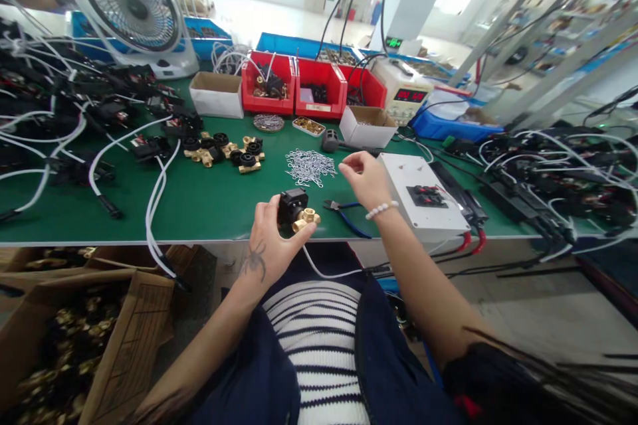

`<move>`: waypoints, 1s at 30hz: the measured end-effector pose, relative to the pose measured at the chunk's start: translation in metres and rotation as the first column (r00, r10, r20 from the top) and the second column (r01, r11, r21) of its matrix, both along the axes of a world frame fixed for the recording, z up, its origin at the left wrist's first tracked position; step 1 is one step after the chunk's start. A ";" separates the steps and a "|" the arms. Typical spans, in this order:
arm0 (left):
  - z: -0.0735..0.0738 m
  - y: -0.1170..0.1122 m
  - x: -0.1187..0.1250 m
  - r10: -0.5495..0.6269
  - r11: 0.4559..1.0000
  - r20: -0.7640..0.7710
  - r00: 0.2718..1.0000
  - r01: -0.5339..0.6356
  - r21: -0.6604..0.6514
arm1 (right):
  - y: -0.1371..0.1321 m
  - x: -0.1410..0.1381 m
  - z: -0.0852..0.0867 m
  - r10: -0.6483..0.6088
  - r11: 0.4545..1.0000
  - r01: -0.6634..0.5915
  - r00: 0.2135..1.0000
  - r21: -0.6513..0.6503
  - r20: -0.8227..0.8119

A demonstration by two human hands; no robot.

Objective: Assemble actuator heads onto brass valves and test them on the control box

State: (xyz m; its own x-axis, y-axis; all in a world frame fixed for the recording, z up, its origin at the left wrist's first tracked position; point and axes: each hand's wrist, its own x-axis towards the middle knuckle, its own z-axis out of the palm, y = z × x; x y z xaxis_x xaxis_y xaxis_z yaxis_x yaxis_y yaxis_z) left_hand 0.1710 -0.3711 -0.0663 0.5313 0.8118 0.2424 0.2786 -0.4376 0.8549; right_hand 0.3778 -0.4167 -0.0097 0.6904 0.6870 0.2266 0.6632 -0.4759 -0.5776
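Head view: our left hand (pixel 274 239) grips the black-and-brass valve (pixel 295 204); the silver bent-wire pin pile (pixel 310 167) lies just left of our nearer, curled right hand (pixel 369 180); whether it grips, we cannot tell.

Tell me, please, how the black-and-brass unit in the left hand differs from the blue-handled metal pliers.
The black-and-brass unit is gripped in the left hand; the blue-handled metal pliers lie on the green table. The unit is chunky, with a black block and rounded brass-coloured fittings; the pliers are slim, with two spread blue handles. Both are near the table's front edge.
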 end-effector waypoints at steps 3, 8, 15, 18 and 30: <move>-0.002 0.001 0.000 -0.022 0.999 -0.003 1.000 0.022 0.030 | 0.025 0.001 -0.015 0.085 0.952 -0.070 0.996 -0.297 0.039; 0.001 0.000 -0.003 -0.065 0.998 -0.028 0.998 0.065 0.008 | 0.048 0.003 -0.030 0.115 0.882 -0.094 0.993 -0.462 0.018; 0.006 -0.002 -0.006 -0.104 0.995 -0.069 0.992 0.104 -0.006 | 0.042 0.001 -0.020 0.155 0.854 -0.140 0.988 -0.502 -0.012; 0.006 -0.001 -0.007 -0.150 0.985 0.021 0.988 0.152 -0.079 | 0.031 -0.004 -0.016 0.146 0.896 -0.152 0.988 -0.417 -0.047; 0.027 -0.025 -0.013 -0.114 0.991 0.166 0.980 0.101 0.083 | -0.056 -0.056 0.035 0.520 0.831 -0.344 0.761 0.438 -0.389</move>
State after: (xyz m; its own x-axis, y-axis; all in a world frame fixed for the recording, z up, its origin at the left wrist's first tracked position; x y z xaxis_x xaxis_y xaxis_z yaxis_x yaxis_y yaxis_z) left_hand 0.1581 -0.3965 -0.0389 0.5603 0.7286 0.3939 0.0799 -0.5209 0.8499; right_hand 0.3219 -0.4730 0.0255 0.4137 0.8844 0.2160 0.3501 0.0644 -0.9345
